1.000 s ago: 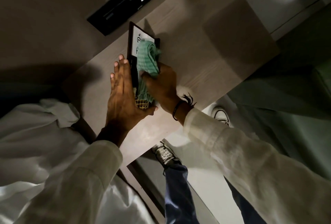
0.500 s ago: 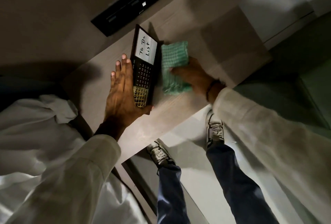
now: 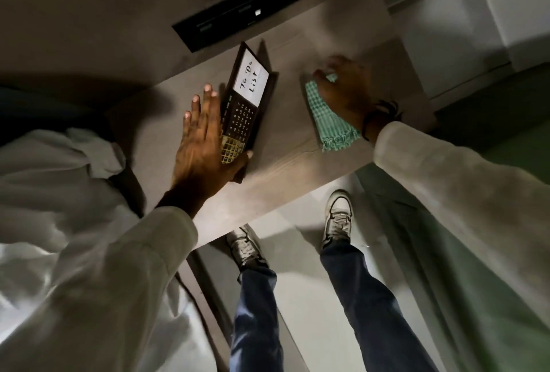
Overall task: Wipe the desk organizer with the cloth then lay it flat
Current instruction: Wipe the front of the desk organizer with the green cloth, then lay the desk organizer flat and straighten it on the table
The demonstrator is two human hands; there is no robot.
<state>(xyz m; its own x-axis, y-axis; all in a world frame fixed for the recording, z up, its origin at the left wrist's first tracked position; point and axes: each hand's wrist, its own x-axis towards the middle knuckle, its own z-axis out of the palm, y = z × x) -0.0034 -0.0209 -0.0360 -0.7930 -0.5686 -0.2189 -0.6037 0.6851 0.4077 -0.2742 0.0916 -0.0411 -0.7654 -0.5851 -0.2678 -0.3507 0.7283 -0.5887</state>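
Observation:
The desk organizer [image 3: 248, 98] is a dark flat board with a white "To Do List" card, a calendar grid and a gold mesh part. It rests on the grey wooden desk [image 3: 285, 160]. My left hand [image 3: 205, 145] lies along its left edge, fingers straight, thumb hooked under its near end. The green checked cloth [image 3: 330, 124] lies on the desk to the right, apart from the organizer. My right hand [image 3: 345, 92] presses down on the cloth's far part, fingertips curled at its far edge.
A black socket panel [image 3: 247, 5] is set in the wall behind the desk. A white cabinet [image 3: 464, 23] stands at the right. The desk's near edge runs diagonally above my shoes [image 3: 337, 217] and the pale floor.
My right hand has carried the cloth off the organizer and further right across the desk, laying it down there. My left hand has stayed on the organizer.

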